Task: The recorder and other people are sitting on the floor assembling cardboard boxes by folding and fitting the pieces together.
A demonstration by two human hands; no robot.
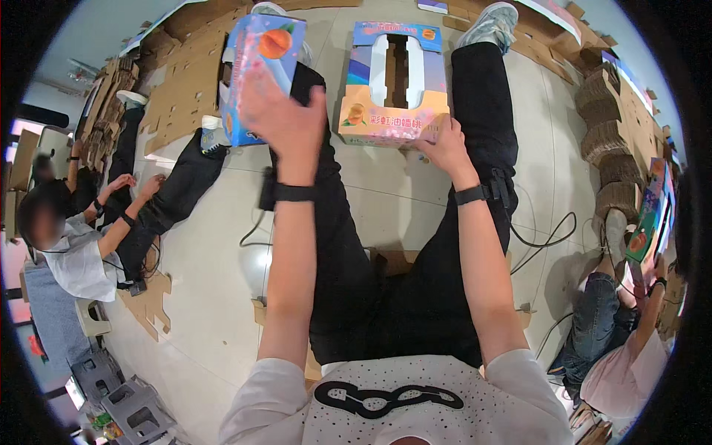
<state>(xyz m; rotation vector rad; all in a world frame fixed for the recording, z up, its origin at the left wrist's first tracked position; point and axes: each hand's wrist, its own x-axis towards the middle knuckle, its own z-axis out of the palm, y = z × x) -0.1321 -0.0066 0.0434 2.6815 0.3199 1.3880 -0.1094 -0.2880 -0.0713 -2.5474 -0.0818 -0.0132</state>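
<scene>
One box, near-right edge grasped by right hand | left hand blurred, can't tell grip | floor alongside

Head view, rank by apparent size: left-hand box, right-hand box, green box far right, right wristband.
1. Right-hand box and left-hand box: unsure, left hand blocks part of the latter
2. Green box
3. Right wristband

Grey plastic stools at lower left, brown cardboard sheet on pale tiled floor
</scene>
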